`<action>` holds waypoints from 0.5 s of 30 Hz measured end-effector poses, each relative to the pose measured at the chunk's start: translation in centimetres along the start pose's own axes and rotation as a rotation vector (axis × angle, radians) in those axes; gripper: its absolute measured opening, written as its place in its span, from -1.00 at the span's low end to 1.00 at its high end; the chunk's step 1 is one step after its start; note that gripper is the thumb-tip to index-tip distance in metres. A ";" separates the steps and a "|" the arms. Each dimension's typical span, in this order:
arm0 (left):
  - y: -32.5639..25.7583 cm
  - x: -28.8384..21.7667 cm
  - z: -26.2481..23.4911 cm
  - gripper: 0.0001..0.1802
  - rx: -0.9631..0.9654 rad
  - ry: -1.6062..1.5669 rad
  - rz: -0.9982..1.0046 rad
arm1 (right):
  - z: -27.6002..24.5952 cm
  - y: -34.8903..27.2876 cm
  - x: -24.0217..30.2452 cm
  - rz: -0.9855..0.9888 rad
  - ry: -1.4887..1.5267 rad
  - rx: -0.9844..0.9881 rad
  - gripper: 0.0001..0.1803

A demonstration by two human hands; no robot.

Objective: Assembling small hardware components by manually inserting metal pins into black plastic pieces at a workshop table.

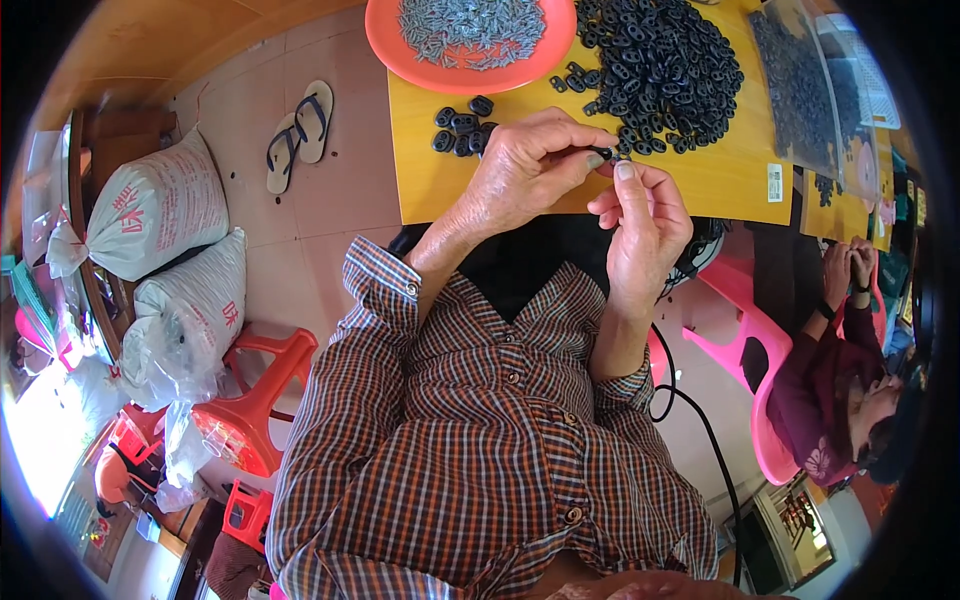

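Over the near edge of the yellow table, my left hand (530, 165) pinches a small black plastic part (604, 153) between thumb and fingers. My right hand (645, 220) meets it there, thumb and forefinger pressed together at the part's right end. Whatever lies between those right fingertips is too small and covered to make out. Beyond my left hand is an orange-red plate (385, 55) holding many small grey metal pins or screws (470, 30). A large heap of black plastic parts with holes (660, 70) spreads behind my right hand. Several thicker black pieces (462, 125) lie beside my left hand.
The yellow table (425, 190) carries a clear plastic bag of dark parts (800, 80) at right. Another person (830, 390) sits on a pink chair (765, 400) there. White sacks (155, 205), a red stool (270, 400) and sandals (300, 135) are at left. A black cable (715, 440) hangs at right.
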State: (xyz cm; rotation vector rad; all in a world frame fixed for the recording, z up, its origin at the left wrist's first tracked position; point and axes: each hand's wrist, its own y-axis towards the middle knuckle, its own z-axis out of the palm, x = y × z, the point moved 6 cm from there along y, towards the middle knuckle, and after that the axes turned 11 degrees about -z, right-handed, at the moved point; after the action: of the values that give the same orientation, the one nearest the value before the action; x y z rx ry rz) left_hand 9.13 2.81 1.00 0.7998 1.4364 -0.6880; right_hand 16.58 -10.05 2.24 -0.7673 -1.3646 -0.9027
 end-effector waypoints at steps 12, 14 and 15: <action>-0.2 2.4 -0.1 -0.76 0.136 -0.441 -0.361 | 0.1 0.0 0.4 -0.024 0.003 -0.011 -0.84; -0.1 2.8 0.0 -0.75 0.181 -0.535 -0.357 | 0.0 0.0 0.5 -0.025 -0.025 0.018 -0.85; -0.1 2.6 0.0 -0.75 0.181 -0.533 -0.358 | 0.1 0.0 0.5 -0.025 -0.052 0.046 -0.86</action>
State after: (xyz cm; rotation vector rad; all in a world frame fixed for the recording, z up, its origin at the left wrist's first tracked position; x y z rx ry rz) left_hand 9.16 2.96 -1.62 0.4432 1.0403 -1.2176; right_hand 16.49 -10.02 2.71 -0.7441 -1.4384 -0.8729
